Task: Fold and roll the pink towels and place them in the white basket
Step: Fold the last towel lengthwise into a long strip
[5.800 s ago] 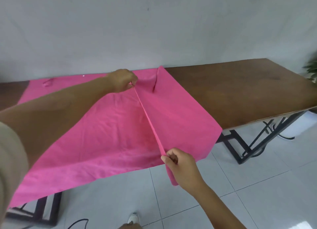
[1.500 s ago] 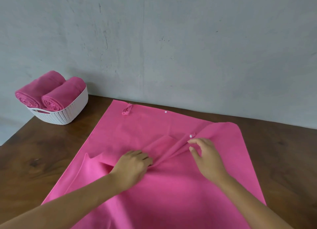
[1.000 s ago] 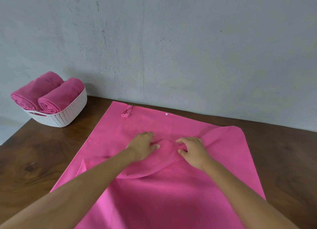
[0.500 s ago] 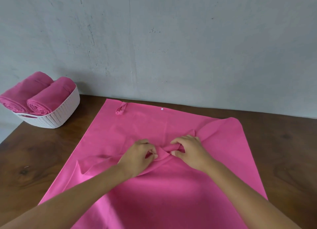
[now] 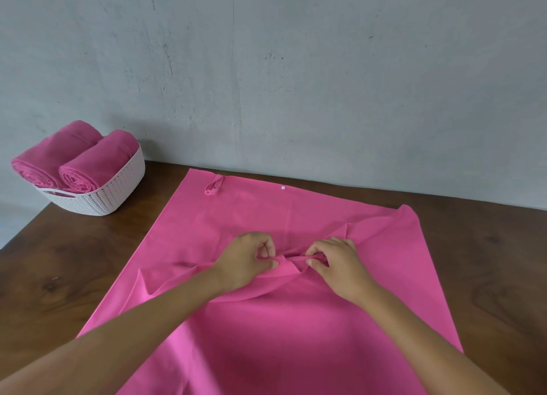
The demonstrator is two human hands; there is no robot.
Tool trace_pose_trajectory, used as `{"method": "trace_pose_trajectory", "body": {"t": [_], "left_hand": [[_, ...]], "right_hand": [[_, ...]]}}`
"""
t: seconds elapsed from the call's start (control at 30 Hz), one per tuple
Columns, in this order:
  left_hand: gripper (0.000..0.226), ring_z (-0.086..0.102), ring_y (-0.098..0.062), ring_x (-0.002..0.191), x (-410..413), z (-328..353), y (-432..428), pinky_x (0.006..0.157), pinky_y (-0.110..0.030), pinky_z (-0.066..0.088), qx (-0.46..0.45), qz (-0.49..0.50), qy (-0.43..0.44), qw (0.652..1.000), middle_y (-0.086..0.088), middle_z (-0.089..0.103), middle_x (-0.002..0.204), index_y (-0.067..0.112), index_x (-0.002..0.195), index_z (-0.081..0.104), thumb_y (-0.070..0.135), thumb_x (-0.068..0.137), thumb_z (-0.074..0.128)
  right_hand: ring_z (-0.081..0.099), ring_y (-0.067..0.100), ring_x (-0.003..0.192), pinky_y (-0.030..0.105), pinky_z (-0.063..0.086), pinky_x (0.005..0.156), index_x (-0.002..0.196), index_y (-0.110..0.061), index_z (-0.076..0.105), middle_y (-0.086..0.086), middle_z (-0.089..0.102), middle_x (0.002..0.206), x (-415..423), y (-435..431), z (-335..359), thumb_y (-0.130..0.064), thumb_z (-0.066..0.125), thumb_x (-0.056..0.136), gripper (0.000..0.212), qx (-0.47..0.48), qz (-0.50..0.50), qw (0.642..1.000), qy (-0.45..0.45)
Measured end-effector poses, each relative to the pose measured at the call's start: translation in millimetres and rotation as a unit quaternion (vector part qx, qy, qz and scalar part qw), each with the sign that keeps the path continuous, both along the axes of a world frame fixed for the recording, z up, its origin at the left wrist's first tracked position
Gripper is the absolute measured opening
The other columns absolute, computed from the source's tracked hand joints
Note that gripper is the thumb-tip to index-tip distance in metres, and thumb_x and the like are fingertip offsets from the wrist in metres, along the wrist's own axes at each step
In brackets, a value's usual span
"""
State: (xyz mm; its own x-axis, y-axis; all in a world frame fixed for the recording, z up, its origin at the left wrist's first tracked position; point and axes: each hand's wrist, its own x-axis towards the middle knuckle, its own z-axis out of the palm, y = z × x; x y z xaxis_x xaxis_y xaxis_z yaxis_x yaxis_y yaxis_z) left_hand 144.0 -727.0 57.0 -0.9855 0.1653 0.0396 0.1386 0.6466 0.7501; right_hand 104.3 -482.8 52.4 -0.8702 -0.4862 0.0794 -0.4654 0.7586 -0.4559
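A large pink towel lies spread over the wooden table, its near part folded back toward the wall. My left hand and my right hand sit side by side at its middle, each pinching the loose folded edge between thumb and fingers. A hanging loop and a white snap show at the towel's far edge. At the back left stands the white basket with two rolled pink towels lying in it.
The brown wooden table runs along a grey wall. Bare wood shows left of the towel, between it and the basket, and on the right side.
Since 5.8 s ago the view turned from the table's right end to its left end with the basket. In the last second both hands slid together and closed on the towel's folded edge.
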Motion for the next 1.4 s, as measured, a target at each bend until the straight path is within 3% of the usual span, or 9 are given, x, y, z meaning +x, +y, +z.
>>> {"method": "trace_pose_trajectory", "body": {"t": [0.27,0.4,0.5,0.6,0.77,0.9,1.1,1.23,1.4], "left_hand": [[0.021,0.060,-0.003,0.109,31.2,2.4,-15.2,0.093,-0.026,0.048,-0.050,-0.142,-0.008,0.989,0.012,0.065,0.104,0.029,0.081,0.055,0.030,0.084,0.075],[0.023,0.054,-0.003,0.084,41.2,0.0,-17.7,0.076,-0.021,0.045,-0.078,-0.144,-0.026,0.986,0.015,0.058,0.087,0.029,0.084,0.054,0.045,0.092,0.068],[0.013,0.049,-0.003,0.073,36.9,1.2,-20.2,0.072,-0.025,0.045,-0.026,-0.140,-0.061,0.988,0.009,0.057,0.085,0.026,0.103,0.056,0.028,0.096,0.067],[0.032,0.049,-0.005,0.071,31.0,1.3,-20.1,0.070,-0.025,0.047,-0.001,-0.133,-0.104,0.986,-0.002,0.058,0.086,0.026,0.117,0.057,0.020,0.091,0.074],[0.019,0.044,-0.006,0.063,19.5,8.0,-25.8,0.061,-0.025,0.039,-0.039,-0.129,-0.057,0.989,0.008,0.051,0.070,0.014,0.085,0.061,0.026,0.088,0.076],[0.033,0.049,-0.009,0.078,7.0,18.9,-53.0,0.071,-0.015,0.038,-0.076,-0.112,0.026,0.990,0.000,0.057,0.085,0.010,0.090,0.064,0.039,0.087,0.078],[0.030,0.043,-0.005,0.063,-6.4,44.9,-88.8,0.060,-0.024,0.040,0.001,-0.053,-0.026,0.998,0.009,0.048,0.069,0.023,0.082,0.053,0.048,0.090,0.068],[0.028,0.072,-0.024,0.089,-15.8,56.9,-115.2,0.083,-0.044,0.060,0.099,-0.012,-0.067,0.993,-0.008,0.073,0.098,0.015,0.106,0.066,0.034,0.090,0.077],[0.026,0.073,-0.033,0.091,-31.1,67.5,-148.5,0.087,-0.054,0.059,0.143,0.089,-0.078,0.983,-0.017,0.074,0.097,0.009,0.097,0.068,0.026,0.082,0.083]], "right_hand": [[0.054,-0.001,0.098,0.026,0.027,0.097,0.098,-0.035,0.068,-0.025,0.066,0.096,-3.7,4.5,1.0,-0.034,0.063,0.098,0.005,-0.011,0.010,1.000,-0.005],[0.054,-0.002,0.099,0.026,0.026,0.098,0.098,-0.036,0.067,-0.026,0.065,0.097,-1.7,8.0,-2.8,-0.036,0.062,0.098,0.005,-0.001,0.016,1.000,-0.012],[0.056,0.000,0.099,0.027,0.028,0.100,0.099,-0.035,0.067,-0.025,0.066,0.096,-2.3,10.2,-4.1,-0.034,0.062,0.098,0.006,-0.001,0.015,1.000,-0.009],[0.057,0.000,0.097,0.028,0.029,0.099,0.099,-0.033,0.068,-0.024,0.067,0.095,-2.8,10.8,-2.7,-0.033,0.063,0.098,0.006,0.001,0.013,1.000,-0.005],[0.060,0.003,0.087,0.033,0.035,0.097,0.091,-0.033,0.067,-0.021,0.068,0.085,-6.8,10.2,-1.3,-0.029,0.064,0.097,0.008,-0.012,0.021,1.000,0.009],[0.060,0.003,0.088,0.032,0.032,0.101,0.091,-0.032,0.067,-0.021,0.068,0.087,-14.3,9.7,1.3,-0.032,0.060,0.100,0.011,-0.019,0.014,1.000,0.006],[0.061,0.005,0.088,0.034,0.036,0.098,0.096,-0.031,0.064,-0.019,0.068,0.091,-31.7,-6.4,11.8,-0.035,0.060,0.100,0.007,-0.017,0.018,0.999,0.031],[0.058,0.012,0.088,0.031,0.034,0.097,0.107,-0.023,0.065,-0.011,0.070,0.096,-45.4,-20.2,21.8,-0.032,0.059,0.101,0.013,-0.004,0.000,0.999,0.035],[0.064,0.017,0.091,0.039,0.045,0.096,0.101,-0.027,0.067,-0.014,0.071,0.091,-70.0,-42.7,30.6,-0.033,0.060,0.100,0.010,-0.033,-0.002,0.999,0.031]]}}
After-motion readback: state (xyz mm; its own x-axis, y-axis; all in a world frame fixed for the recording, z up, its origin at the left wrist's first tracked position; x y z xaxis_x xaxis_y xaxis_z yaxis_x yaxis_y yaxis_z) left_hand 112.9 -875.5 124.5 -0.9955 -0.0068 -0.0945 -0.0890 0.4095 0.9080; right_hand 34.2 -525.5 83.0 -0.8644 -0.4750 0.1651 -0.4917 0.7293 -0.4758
